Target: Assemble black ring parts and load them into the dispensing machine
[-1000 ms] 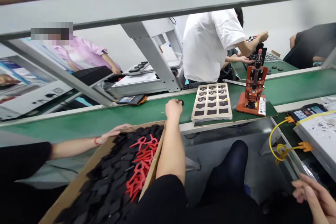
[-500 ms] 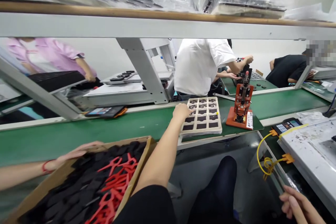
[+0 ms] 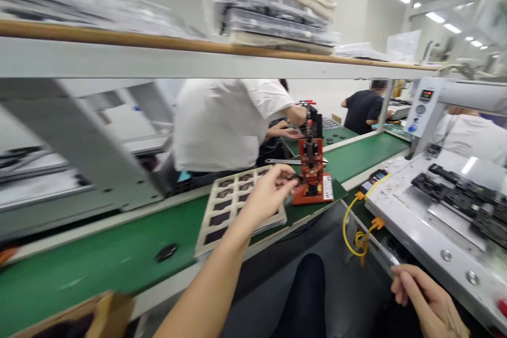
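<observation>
My left hand (image 3: 271, 193) reaches over the right part of the cream tray (image 3: 216, 208) and pinches a small dark part (image 3: 297, 179) beside the red hand press (image 3: 311, 169). The tray's compartments hold dark pieces, some with round metallic shapes; my forearm and hand cover part of it. At the lower right, my right hand (image 3: 422, 293) has its fingers closed on a thin, shiny tool (image 3: 392, 259), whose exact kind I cannot make out.
A black oval piece (image 3: 166, 252) lies on the green belt (image 3: 99, 264). The cardboard box (image 3: 105, 314) is at the bottom left. On the right stands a white machine (image 3: 400, 211) with a yellow cable (image 3: 345, 227). A person in white (image 3: 222, 127) is across the belt.
The view has turned right. My left hand has moved from the tray toward the red press and now has a dark part between its fingers. The black oval piece is now visible on the belt.
</observation>
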A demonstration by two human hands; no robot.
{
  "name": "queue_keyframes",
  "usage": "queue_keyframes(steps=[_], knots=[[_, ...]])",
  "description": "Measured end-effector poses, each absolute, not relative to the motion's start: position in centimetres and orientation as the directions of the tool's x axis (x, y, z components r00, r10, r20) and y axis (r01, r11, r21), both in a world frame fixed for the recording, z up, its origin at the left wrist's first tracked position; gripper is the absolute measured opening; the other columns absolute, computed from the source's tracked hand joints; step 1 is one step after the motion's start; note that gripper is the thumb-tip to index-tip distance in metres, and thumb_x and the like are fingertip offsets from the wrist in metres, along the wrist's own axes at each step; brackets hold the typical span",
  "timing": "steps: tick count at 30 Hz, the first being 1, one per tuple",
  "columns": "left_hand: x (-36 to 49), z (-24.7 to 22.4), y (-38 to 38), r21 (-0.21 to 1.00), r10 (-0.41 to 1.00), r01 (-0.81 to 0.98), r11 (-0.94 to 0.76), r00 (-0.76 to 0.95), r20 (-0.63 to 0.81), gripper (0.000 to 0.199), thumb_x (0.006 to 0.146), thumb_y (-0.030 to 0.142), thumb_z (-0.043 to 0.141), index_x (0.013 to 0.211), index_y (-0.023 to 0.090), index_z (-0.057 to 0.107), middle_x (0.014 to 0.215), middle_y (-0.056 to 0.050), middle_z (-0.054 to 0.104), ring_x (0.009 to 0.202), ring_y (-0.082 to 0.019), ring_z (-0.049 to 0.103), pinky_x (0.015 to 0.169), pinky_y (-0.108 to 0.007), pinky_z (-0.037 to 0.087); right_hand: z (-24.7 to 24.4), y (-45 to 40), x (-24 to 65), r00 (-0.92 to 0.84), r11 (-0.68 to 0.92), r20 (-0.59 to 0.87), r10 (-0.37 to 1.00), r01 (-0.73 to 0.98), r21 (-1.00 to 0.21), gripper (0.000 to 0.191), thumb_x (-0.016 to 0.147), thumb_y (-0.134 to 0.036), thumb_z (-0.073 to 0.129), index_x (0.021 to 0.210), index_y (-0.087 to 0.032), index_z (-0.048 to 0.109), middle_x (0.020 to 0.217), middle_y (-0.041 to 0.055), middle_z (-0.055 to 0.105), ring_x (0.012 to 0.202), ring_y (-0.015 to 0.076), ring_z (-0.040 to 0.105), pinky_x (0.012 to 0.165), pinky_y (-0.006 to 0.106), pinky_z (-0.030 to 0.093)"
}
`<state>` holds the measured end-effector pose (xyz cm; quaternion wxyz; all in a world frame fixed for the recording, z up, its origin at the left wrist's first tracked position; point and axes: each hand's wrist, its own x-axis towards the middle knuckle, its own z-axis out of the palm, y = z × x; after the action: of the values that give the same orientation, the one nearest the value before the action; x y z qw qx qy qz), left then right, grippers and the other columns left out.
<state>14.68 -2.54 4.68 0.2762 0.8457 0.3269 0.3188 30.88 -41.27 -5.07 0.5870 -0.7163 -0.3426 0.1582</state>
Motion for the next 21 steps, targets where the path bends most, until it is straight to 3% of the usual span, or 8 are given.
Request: queue_keyframes(steps=[2, 4, 6, 8, 12, 21], knots=[[18.4, 4.8, -7.5, 0.684, 0.427, -0.055, -0.728, 0.744, 0.514, 0.003, 0.101, 0.023, 0.064, 0.103, 0.023, 0.063, 0.089, -0.001, 0.073, 0.075, -0.017, 0.074, 0.069, -0.027, 0.06, -2.6, -40.8, 30.9, 0.727, -0.079, 0.204, 0.656, 0.335, -0.939, 0.047, 0.104, -0.061, 0.06, 0.095, -0.021, 0.083, 0.073, 0.0065, 0.073, 0.065, 0.0215, 0.07, 0.062, 0.03, 0.061], [21.4, 4.8, -12.0, 0.528, 0.121, -0.395, -0.752, 0.705, 0.699, 0.01, 0.099, 0.012, 0.063, 0.097, 0.022, 0.064, 0.096, -0.004, 0.073, 0.086, -0.018, 0.075, 0.077, -0.028, 0.061, -0.3, -40.3, 31.0, 0.731, -0.021, 0.269, 0.627, 0.361, -0.932, 0.04, 0.104, -0.056, 0.063, 0.107, -0.021, 0.081, 0.079, 0.0058, 0.073, 0.068, 0.0199, 0.069, 0.066, 0.03, 0.061], [23.7, 4.8, -15.4, 0.323, -0.132, -0.606, -0.727, 0.584, 0.801, 0.019, 0.098, 0.004, 0.061, 0.102, 0.022, 0.066, 0.102, -0.007, 0.074, 0.096, -0.019, 0.075, 0.086, -0.03, 0.062, 1.5, -40.0, 31.2, 0.738, 0.084, 0.369, 0.564, 0.393, -0.916, 0.049, 0.097, -0.051, 0.075, 0.137, -0.022, 0.07, 0.106, 0.0095, 0.074, 0.083, 0.0206, 0.071, 0.072, 0.032, 0.062], [25.3, 4.8, -17.7, 0.158, -0.295, -0.713, -0.683, 0.468, 0.833, 0.022, 0.1, 0.002, 0.059, 0.11, 0.021, 0.066, 0.107, -0.01, 0.075, 0.101, -0.02, 0.076, 0.088, -0.03, 0.063, 2.8, -40.1, 31.4, 0.721, 0.115, 0.408, 0.56, 0.421, -0.9, 0.065, 0.091, -0.044, 0.084, 0.148, -0.024, 0.061, 0.115, 0.0095, 0.071, 0.087, 0.0202, 0.07, 0.071, 0.031, 0.061], [27.4, 5.1, -19.9, 0.016, -0.386, -0.749, -0.662, 0.359, 0.85, 0.018, 0.104, 0.006, 0.057, 0.112, 0.019, 0.067, 0.111, -0.014, 0.076, 0.102, -0.021, 0.077, 0.088, -0.03, 0.065, 4.1, -41.5, 31.9, 0.73, 0.034, 0.43, 0.531, 0.489, -0.872, 0.045, 0.091, -0.034, 0.084, 0.132, -0.024, 0.07, 0.093, 0.0014, 0.069, 0.073, 0.0158, 0.065, 0.067, 0.03, 0.059], [31.1, 5.2, -24.1, 0.077, -0.477, -0.815, -0.575, 0.41, 0.778, 0.018, 0.108, 0.012, 0.05, 0.103, 0.02, 0.065, 0.106, -0.009, 0.075, 0.097, -0.021, 0.074, 0.088, -0.03, 0.062, 4.2, -45.4, 34.0, 0.792, -0.164, 0.44, 0.424, 0.545, -0.822, 0.036, 0.086, -0.035, 0.084, 0.119, -0.022, 0.075, 0.082, -0.0008, 0.068, 0.066, 0.0154, 0.062, 0.063, 0.029, 0.056]])
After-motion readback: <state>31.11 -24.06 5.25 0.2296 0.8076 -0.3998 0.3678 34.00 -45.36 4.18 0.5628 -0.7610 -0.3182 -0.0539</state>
